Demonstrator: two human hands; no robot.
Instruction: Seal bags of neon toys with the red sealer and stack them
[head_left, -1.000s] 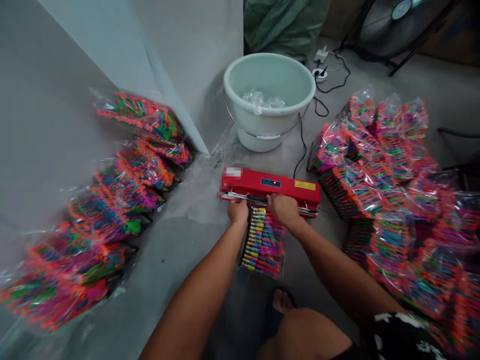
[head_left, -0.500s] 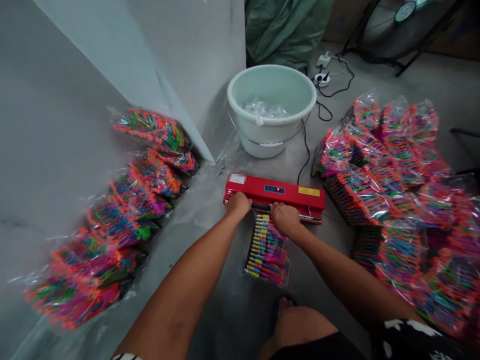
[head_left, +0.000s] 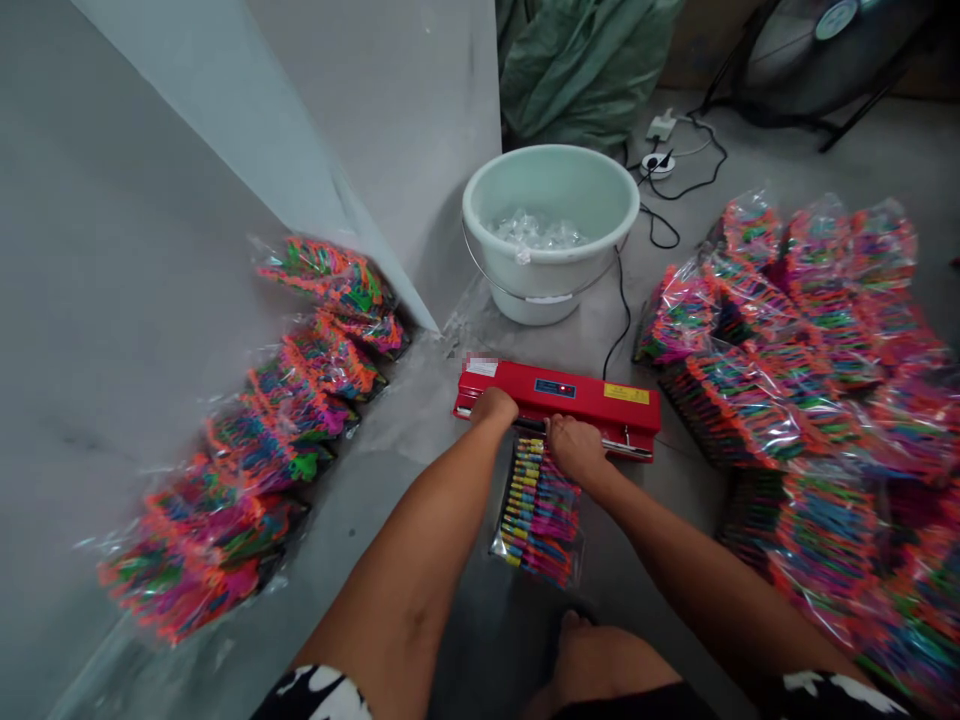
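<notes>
my left hand [head_left: 493,408] and right hand [head_left: 576,447] both curl over the black handle [head_left: 532,426] of the red sealer [head_left: 517,385]; the bag [head_left: 534,515] lies just this side of them, its length running toward me, right hand nearer.

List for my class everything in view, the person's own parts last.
Long boxy machine: one, red, centre
Straight bar: one, dark, machine's front
Clear plastic packet: one, multicoloured contents, before machine
Left row of clear plastic bags: several, multicoloured, by wall
Right cluster of clear plastic bags: many, multicoloured, floor
Round bucket: one, pale green, behind machine
Crumpled film: uncounted, clear, inside bucket
Thin cords: several, black or white, beyond machine
Electrical fittings: two, white, right of bucket
Crumpled sheet: one, green, behind bucket
Round fan: one, dark, top right
Wall surfaces: several, grey, left
Floor: one, grey, throughout
Patterned sleeves: two, black-and-white, bottom
Leg: one, bare, bottom centre
Forearms: two, bare, lower middle
Fingers of left hand and right hand: uncounted, bare, at bar
</notes>
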